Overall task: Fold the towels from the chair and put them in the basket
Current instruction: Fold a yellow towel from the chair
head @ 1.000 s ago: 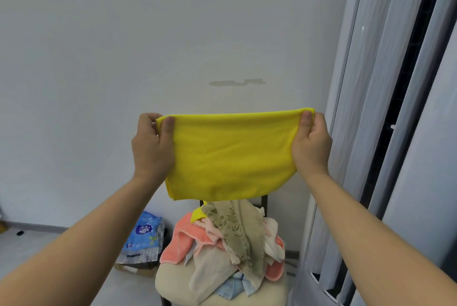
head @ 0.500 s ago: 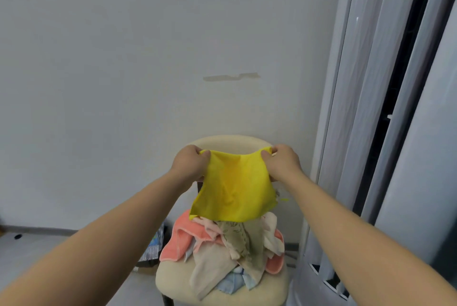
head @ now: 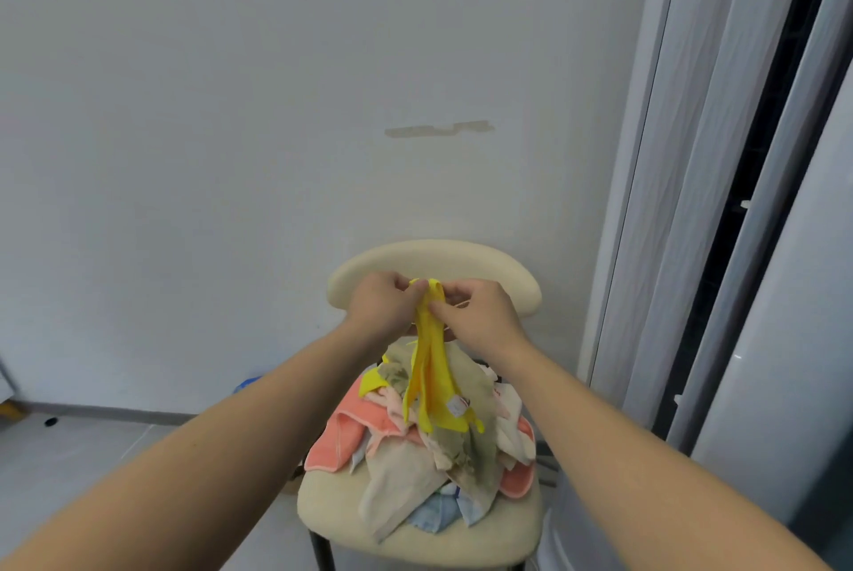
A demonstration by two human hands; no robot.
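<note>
— Yellow towel (head: 431,367): where is it?
— Up in the air, over the pile (head: 424,450) on the chair (head: 434,263). It hangs in a narrow bunch of folds, a small white tag near its lower end.
— And the hands?
— Brought together at its top edge, in front of the chair's backrest. The left hand (head: 381,307) pinches the cloth from the left, the right hand (head: 477,316) from the right, fingertips almost touching. Both are closed on the towel.
— Arms?
— Both reach forward and up from the near corners, forearms bare, converging at the towel.
— What's in the pile?
— Crumpled towels on the cream seat: pink, olive, beige, a blue one at the near edge, another bit of yellow on the left.
— Surroundings?
— Pale wall behind, grey curtains (head: 720,201) on the right.
</note>
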